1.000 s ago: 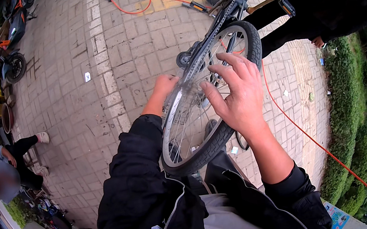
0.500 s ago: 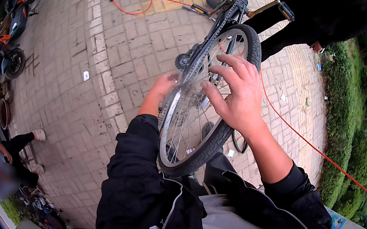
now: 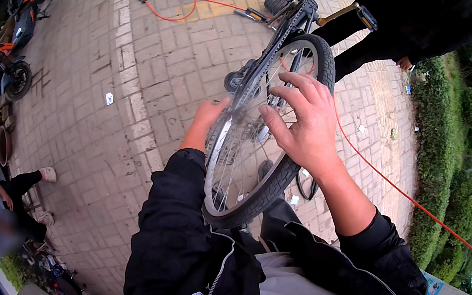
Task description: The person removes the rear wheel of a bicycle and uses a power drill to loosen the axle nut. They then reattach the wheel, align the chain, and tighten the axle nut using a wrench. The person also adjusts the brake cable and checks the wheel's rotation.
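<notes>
A bicycle wheel (image 3: 260,204) with a black knobby tyre and a silver rim stands tilted before me, fixed in a dark bicycle frame. Over its right side hovers my right hand (image 3: 310,121), fingers apart and half bent, with nothing in it. At the wheel's left edge is my left hand (image 3: 208,118), thumb toward the rim. Its other fingers are mostly hidden or smeared, so a grip cannot be made out. Just beyond it are the chain (image 3: 257,77) and the rear derailleur (image 3: 233,80). A pedal (image 3: 367,18) sticks out on the right.
A person in black (image 3: 410,5) stands at the far right, one hand at the bicycle's far end. A red hose (image 3: 397,187) crosses the paving on the right, beside a hedge (image 3: 437,136). At left sit another person (image 3: 3,200) and a parked motorbike (image 3: 17,79).
My left hand has shifted slightly, and its fingers are less blurred. The right hand keeps its spread pose. The wheel has moved a little to the left.
</notes>
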`<move>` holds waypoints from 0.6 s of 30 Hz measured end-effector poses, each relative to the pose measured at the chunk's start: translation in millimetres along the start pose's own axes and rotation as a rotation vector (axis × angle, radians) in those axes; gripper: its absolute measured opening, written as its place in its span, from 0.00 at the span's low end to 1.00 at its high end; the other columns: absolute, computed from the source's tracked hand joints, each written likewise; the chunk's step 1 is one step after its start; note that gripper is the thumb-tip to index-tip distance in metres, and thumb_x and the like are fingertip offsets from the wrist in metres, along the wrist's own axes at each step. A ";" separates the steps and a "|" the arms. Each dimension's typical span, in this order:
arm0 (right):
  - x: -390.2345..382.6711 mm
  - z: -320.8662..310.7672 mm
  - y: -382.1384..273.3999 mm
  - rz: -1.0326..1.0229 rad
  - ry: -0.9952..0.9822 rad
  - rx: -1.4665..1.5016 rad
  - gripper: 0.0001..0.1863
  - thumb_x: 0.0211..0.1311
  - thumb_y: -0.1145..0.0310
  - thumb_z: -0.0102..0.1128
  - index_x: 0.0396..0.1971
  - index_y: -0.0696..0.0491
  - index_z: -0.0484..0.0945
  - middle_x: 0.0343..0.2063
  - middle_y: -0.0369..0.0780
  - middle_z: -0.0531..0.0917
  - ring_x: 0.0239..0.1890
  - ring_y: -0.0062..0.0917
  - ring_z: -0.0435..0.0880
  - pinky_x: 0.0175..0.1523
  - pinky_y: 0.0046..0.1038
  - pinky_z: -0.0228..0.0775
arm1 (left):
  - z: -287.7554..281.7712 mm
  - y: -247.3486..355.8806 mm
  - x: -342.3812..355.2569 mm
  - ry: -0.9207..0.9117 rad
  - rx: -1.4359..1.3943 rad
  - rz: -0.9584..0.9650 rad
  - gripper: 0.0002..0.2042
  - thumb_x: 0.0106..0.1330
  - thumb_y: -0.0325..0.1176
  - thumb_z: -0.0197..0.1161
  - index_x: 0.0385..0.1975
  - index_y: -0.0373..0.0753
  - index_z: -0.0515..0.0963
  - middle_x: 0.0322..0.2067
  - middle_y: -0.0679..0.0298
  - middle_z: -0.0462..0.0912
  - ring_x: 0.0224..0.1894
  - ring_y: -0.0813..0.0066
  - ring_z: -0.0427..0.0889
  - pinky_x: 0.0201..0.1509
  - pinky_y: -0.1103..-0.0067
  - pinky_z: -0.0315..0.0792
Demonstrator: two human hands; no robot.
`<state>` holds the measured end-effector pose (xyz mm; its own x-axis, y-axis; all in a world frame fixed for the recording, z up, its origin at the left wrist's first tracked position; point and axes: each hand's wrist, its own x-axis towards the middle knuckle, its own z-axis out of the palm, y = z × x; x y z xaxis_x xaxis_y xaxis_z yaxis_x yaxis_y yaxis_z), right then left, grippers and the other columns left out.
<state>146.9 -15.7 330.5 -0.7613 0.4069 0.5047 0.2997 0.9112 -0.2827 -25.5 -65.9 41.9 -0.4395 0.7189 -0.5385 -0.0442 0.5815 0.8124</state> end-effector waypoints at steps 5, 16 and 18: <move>0.3 0.6 -3.7 -0.011 0.007 0.019 0.15 0.43 0.65 0.68 0.33 0.53 0.79 0.42 0.40 0.77 0.47 0.37 0.74 0.51 0.36 0.62 | -1.3 -10.7 1.0 0.008 0.139 0.113 0.16 0.58 0.40 0.61 0.41 0.36 0.80 0.35 0.58 0.83 0.36 0.68 0.80 0.41 0.72 0.72; -5.4 -37.6 21.6 0.060 0.059 0.504 0.13 0.52 0.67 0.64 0.36 0.56 0.78 0.44 0.42 0.77 0.49 0.33 0.74 0.53 0.34 0.63 | -66.0 -55.1 -127.1 0.452 -0.832 0.007 0.30 0.66 0.42 0.55 0.66 0.41 0.55 0.63 0.62 0.63 0.64 0.65 0.60 0.66 0.64 0.50; -7.6 -72.5 58.5 0.232 0.109 1.206 0.11 0.58 0.68 0.61 0.38 0.58 0.77 0.45 0.43 0.77 0.49 0.29 0.75 0.53 0.31 0.65 | -68.4 -85.0 -208.9 0.736 -0.841 -0.099 0.24 0.66 0.39 0.54 0.61 0.39 0.61 0.56 0.60 0.70 0.56 0.67 0.69 0.56 0.70 0.62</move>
<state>211.9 39.1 369.3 -0.6916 0.6069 0.3917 -0.3450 0.1988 -0.9173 8.7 -291.5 100.7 -0.8114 0.1215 -0.5717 -0.5777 -0.0186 0.8160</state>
